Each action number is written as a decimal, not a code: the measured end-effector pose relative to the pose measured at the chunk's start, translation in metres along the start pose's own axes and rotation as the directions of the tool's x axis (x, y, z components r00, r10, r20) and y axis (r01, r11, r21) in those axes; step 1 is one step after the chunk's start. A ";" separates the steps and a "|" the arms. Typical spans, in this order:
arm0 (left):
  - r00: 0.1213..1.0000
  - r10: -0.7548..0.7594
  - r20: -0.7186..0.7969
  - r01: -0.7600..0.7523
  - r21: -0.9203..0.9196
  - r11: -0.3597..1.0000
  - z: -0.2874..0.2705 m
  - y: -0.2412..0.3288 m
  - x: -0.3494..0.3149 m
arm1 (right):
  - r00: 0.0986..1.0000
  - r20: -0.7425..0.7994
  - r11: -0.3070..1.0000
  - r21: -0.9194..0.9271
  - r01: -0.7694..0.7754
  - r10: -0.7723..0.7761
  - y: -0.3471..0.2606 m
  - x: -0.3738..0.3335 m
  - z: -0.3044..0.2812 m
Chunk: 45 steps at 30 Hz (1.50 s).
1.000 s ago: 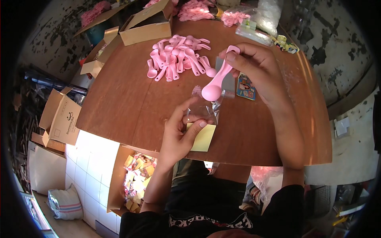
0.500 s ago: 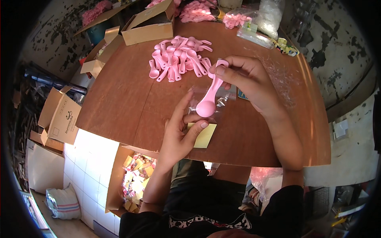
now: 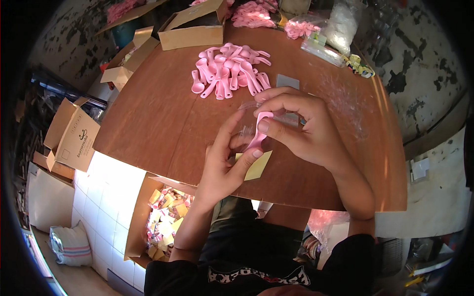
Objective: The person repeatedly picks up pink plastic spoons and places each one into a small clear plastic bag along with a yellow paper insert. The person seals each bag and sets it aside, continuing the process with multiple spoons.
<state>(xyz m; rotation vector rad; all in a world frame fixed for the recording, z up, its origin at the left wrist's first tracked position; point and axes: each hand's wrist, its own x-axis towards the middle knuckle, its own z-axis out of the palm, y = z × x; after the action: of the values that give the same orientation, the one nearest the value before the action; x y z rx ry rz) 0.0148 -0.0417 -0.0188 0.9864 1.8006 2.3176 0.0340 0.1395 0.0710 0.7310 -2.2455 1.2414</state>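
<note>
My right hand pinches the handle of a pink plastic spoon between thumb and fingers. The spoon's bowl end is down at my left hand, partly hidden behind its thumb. My left hand is closed on a clear plastic bag, and the spoon's lower part appears to be in the bag's mouth. Below the left thumb a pale yellow card shows; whether it is inside the bag I cannot tell. Beyond my hands lies a heap of pink spoons on the brown wooden table.
Flat clear packets lie just past my right hand. An open carton and bags of pink pieces stand along the far edge. Left of my legs, below the table, a box holds many small yellow and pink packs.
The spoon has come down, its bowl now at my left hand and the bag. My right hand has lowered with it. The view has shifted slightly.
</note>
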 end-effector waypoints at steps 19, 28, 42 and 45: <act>0.987 0.142 -0.075 -0.145 -0.042 0.988 0.003 0.021 0.015 | 0.992 0.110 0.976 -0.200 0.082 -0.061 -0.040 0.007 -0.010; 0.995 0.033 -0.092 -0.027 0.065 0.998 0.015 0.045 0.002 | 0.989 0.094 0.902 -0.408 0.140 -0.111 -0.046 -0.006 -0.008; 0.974 0.029 0.223 -0.093 0.284 0.954 0.001 0.057 -0.005 | 0.983 0.139 0.898 -0.406 0.170 -0.123 -0.051 -0.020 -0.020; 0.996 0.065 0.056 -0.070 0.092 0.993 -0.006 0.056 -0.011 | 0.995 -0.073 0.998 0.000 0.065 -0.065 -0.049 -0.023 -0.042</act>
<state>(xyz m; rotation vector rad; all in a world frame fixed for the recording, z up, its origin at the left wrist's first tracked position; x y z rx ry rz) 0.0395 -0.0694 0.0249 1.1270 1.9001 2.2399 0.0889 0.1592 0.1064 0.7421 -2.1451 1.2202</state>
